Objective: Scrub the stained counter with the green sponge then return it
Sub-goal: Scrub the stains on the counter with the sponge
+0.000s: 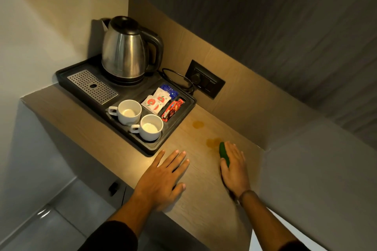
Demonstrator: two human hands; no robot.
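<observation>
The light wooden counter (195, 193) carries two brownish stains: one (198, 124) near the tray corner and a second (212, 142) further right. My right hand (234, 166) lies flat over the green sponge (224, 154), pressing it on the counter just beside the second stain; only the sponge's left edge shows. My left hand (163, 177) rests flat on the counter with fingers spread, holding nothing.
A black tray (67, 73) at the back left holds a steel kettle (124, 51), two white cups (127, 111), and sachets (157, 101). A wall socket (206, 80) with a cord sits on the back panel. A wall stands close to the right.
</observation>
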